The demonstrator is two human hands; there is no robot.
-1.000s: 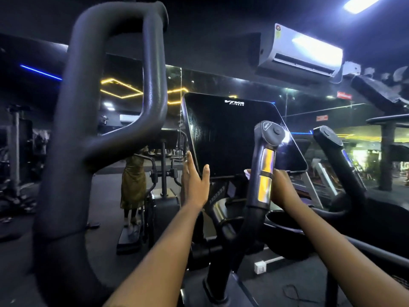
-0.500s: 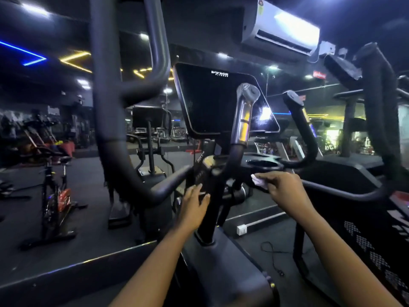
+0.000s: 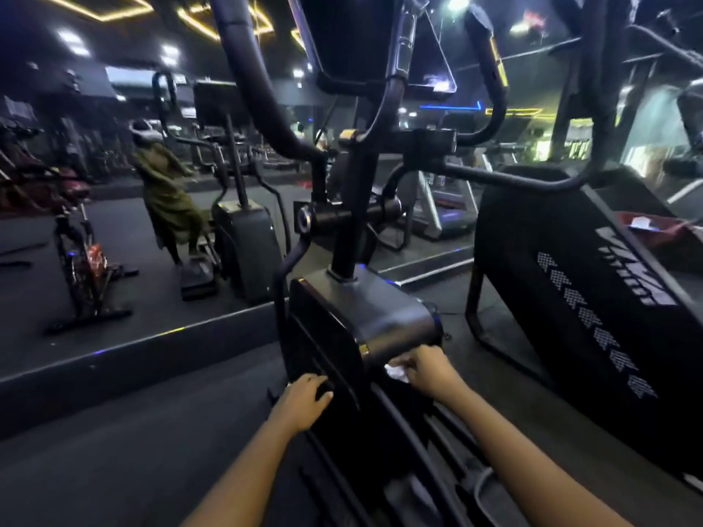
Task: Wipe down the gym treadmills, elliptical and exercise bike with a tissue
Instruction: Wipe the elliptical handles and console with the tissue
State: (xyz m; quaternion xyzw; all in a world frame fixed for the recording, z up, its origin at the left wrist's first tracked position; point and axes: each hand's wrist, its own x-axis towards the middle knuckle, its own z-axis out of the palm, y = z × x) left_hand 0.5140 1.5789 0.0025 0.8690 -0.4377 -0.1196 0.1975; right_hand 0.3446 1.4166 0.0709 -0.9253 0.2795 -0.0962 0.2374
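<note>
Two hands are down at the base of the elliptical [image 3: 352, 237], so from where I stand the wipe-down looks to be on this machine's lower body. The right hand [image 3: 430, 368] has its fingers [image 3: 409, 361] bunched round a crumpled white tissue [image 3: 395, 372], pressing it against the near lower edge of the grey drive housing [image 3: 380, 317]. The left hand [image 3: 306, 401] sits on the housing's dark side panel with its fingers bent over a ridge; whether they truly grip it or only rest there I cannot tell. The next move, I'd reckon, calls for dragging the tissue along that rounded edge and up over the top, keeping the wad flat to the curve while the other hand steadies. The housing is smooth and a little glossy, catching the ceiling lights. The room is dim, with a black rubber floor [image 3: 114, 431] and yellow and blue strip lights overhead. A big black machine [image 3: 570, 283] stands just beside on the right, a treadmill [image 3: 437, 211] sits further off behind, and an exercise bike [image 3: 81, 256] shows at the far left, seemingly in a wall mirror
</note>
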